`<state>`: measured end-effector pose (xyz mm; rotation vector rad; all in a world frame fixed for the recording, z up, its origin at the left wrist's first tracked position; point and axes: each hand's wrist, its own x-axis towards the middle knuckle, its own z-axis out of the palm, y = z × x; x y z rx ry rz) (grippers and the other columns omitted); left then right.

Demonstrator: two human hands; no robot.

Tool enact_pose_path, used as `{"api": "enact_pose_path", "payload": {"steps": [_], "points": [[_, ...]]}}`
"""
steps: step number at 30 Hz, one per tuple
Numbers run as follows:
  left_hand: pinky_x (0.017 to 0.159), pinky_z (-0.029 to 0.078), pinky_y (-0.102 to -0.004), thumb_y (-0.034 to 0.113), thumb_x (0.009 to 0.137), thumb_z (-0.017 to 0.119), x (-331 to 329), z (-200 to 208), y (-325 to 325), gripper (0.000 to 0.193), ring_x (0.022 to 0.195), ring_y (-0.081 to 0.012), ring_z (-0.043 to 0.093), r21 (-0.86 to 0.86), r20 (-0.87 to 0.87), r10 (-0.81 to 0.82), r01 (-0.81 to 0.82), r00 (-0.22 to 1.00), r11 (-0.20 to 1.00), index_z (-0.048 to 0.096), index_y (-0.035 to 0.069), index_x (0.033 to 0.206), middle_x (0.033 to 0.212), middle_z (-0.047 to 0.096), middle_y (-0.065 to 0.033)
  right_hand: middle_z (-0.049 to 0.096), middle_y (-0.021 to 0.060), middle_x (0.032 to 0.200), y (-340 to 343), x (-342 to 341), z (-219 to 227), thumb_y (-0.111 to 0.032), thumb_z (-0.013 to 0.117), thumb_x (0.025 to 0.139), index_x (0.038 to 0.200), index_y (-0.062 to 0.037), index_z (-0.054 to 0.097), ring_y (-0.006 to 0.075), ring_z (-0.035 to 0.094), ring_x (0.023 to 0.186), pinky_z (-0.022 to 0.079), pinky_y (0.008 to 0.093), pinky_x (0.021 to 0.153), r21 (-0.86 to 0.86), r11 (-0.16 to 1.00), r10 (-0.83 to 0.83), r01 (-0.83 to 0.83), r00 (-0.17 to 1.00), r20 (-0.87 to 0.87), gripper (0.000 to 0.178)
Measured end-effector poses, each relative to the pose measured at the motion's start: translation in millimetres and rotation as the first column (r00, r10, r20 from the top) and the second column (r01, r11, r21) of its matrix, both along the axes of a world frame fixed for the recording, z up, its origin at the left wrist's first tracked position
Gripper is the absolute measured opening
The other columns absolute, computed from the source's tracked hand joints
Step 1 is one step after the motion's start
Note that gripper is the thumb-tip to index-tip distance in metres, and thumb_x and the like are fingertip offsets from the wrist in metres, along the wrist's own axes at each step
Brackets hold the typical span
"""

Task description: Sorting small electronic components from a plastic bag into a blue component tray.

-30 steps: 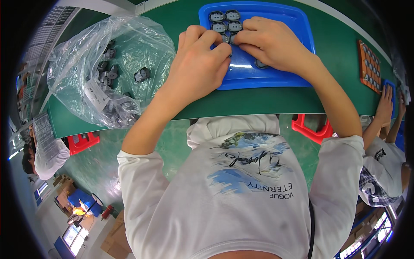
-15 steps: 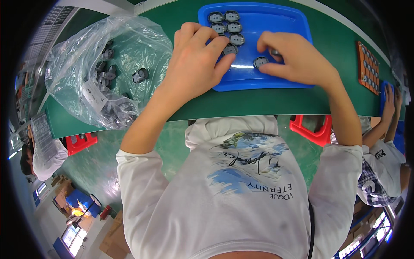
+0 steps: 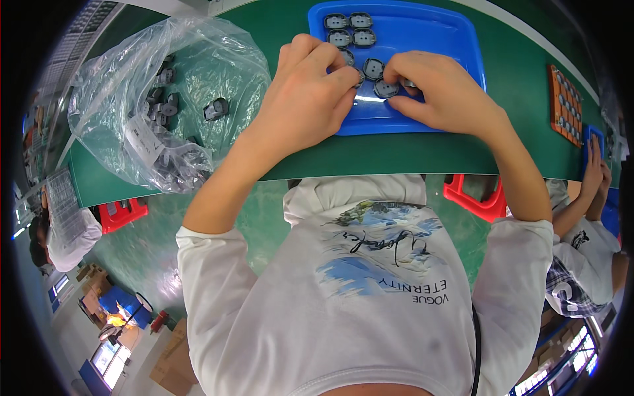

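Tray (image 3: 429,39) check from my end: it's blue, sits on the green bench (image 3: 370,155), and both hands are over it. Parts (image 3: 360,20) are the little grey oval things; I count four in a tidy two-by-two at the far left corner, flat in the tray.

Left hand (image 3: 310,86) reaches in from the near left, fingertips down on parts just nearer me than that block. The fingers cover them, so honestly I can't tell if it's gripping or only steadying. Right hand (image 3: 446,89) is curled up, closed round a grey piece (image 3: 410,85) tucked under its fingers. Its index finger and thumb are also at the edge of another part, lying in the tray. One more part lies between my two hands, just beside that one.

Off to my left there's a big clear bag (image 3: 241,72) on the bench with a bunch more parts, one lying apart from the pile. Far right I've got an orange rack (image 3: 565,105), and past it a co-worker's hands at another blue tray (image 3: 587,134).
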<state>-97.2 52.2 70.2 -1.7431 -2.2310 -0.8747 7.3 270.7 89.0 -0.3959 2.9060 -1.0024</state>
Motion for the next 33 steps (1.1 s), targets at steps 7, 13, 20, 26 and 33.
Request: {"api": "enact_pose_path", "payload": {"steps": [7,13,20,26,33], "points": [[0.087,0.043,-0.0426,0.006,0.074,0.073,0.2,1.5,1.2,0.012,0.099,-0.0283,0.054,-0.004,0.01,-0.001,0.001,1.0,1.0,0.072,0.007,0.086,0.092,0.062,-0.0057,0.061,0.0105,0.083,4.1,-4.0,-10.0,-0.01,0.071,0.081,0.094,-0.0035,0.063,0.0281,0.061,0.078,0.048,0.0378,0.068,0.055,0.99,0.14,-0.132,0.97,-0.198,0.016],[0.088,0.043,-0.0431,0.006,0.074,0.073,0.2,1.3,-0.6,0.012,0.1,-0.029,0.054,-0.012,0.009,0.004,-0.004,1.0,1.0,0.072,0.006,0.086,0.094,0.062,-0.0061,0.062,0.0101,0.084,-1.0,-5.6,0.0,-0.014,0.073,0.082,0.092,-0.0045,0.064,0.0286,0.062,0.082,0.049,0.039,0.071,0.061,0.998,-0.021,0.029,0.992,-0.124,0.016],[0.088,0.043,-0.0436,0.006,0.074,0.073,-0.1,1.1,-0.7,0.013,0.101,-0.0292,0.053,-0.024,-0.01,-0.001,0.001,1.0,1.0,0.072,0.006,0.087,0.094,0.062,-0.0064,0.061,0.0093,0.084,-10.2,-20.3,-11.1,-0.013,0.069,0.085,0.093,-0.0064,0.066,0.0289,0.062,0.083,0.049,0.0403,0.072,0.166,0.986,0.031,0.006,0.976,-0.218,0.011],[0.088,0.043,-0.0442,0.007,0.074,0.073,1.1,1.9,-4.0,0.014,0.101,-0.03,0.053,-0.04,0.005,0.011,-0.01,1.0,0.999,0.072,0.007,0.087,0.096,0.062,-0.0071,0.059,0.0101,0.082,0.7,-17.8,-8.2,-0.014,0.068,0.085,0.091,-0.0057,0.063,0.0312,0.06,0.082,0.048,0.0427,0.073,0.157,0.988,0.036,-0.005,0.981,-0.19,0.011],[0.091,0.043,-0.045,0.01,0.075,0.073,0.9,1.5,1.7,0.015,0.103,-0.0314,0.054,-0.059,-0.041,0.035,-0.038,0.999,0.998,0.071,0.007,0.09,0.097,0.064,-0.0068,0.058,0.0108,0.082,-5.9,-25.6,-5.6,-0.015,0.068,0.084,0.087,-0.005,0.058,0.0316,0.06,0.082,0.048,0.0428,0.072,0.161,0.987,0.023,0.006,0.984,-0.176,0.015]]}}
